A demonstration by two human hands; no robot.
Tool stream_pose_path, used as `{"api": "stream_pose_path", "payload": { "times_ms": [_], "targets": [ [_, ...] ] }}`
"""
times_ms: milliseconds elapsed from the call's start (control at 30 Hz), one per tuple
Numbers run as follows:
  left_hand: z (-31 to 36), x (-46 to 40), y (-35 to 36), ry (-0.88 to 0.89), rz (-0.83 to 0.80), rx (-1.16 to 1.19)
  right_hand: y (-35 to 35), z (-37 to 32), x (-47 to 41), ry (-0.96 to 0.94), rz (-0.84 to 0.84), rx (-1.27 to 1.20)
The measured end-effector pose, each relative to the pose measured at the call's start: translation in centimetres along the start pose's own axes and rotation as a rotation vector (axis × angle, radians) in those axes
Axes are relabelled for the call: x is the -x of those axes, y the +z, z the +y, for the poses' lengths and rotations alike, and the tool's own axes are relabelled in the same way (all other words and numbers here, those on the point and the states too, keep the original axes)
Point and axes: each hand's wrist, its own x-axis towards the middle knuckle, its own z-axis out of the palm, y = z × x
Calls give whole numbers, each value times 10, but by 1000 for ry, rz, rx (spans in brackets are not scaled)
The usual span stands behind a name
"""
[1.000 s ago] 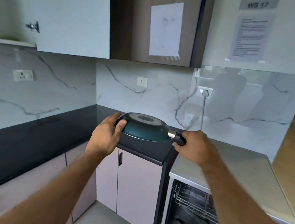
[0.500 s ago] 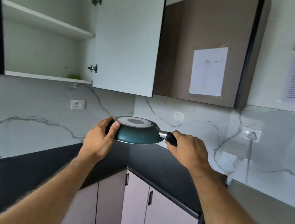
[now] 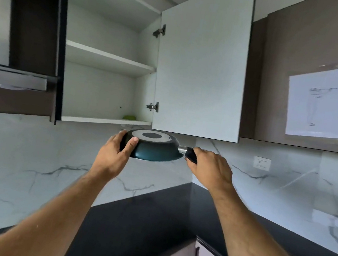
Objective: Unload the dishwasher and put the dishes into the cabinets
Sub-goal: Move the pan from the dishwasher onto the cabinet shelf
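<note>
Both forearms reach up over the black counter (image 3: 150,223) at its inner corner. The left hand (image 3: 114,157) clasps the rim of an upturned teal pan (image 3: 154,150), thumb on its base; the right hand (image 3: 210,168) is closed round the black handle (image 3: 190,154). The pan hangs in the air just below the open cabinet (image 3: 108,58), under the lower edge of its door (image 3: 202,67). Something small and green (image 3: 129,117) lies on the bottom shelf.

Pan handle (image 3: 190,154) mostly inside right hand (image 3: 210,168)
</note>
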Motion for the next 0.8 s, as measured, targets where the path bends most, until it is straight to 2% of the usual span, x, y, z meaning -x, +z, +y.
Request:
{"api": "stream_pose_path", "payload": {
  "times_ms": [267,600,800],
  "targets": [
    [-67,-72,-38,-1,184,-36,64,-85,-80,15,75,-207],
    [-145,-140,-7,13,319,-85,180,-112,-162,-28,19,-459],
    [-179,-205,13,22,398,-157,241,-121,-240,-139,91,-576]
  ]
}}
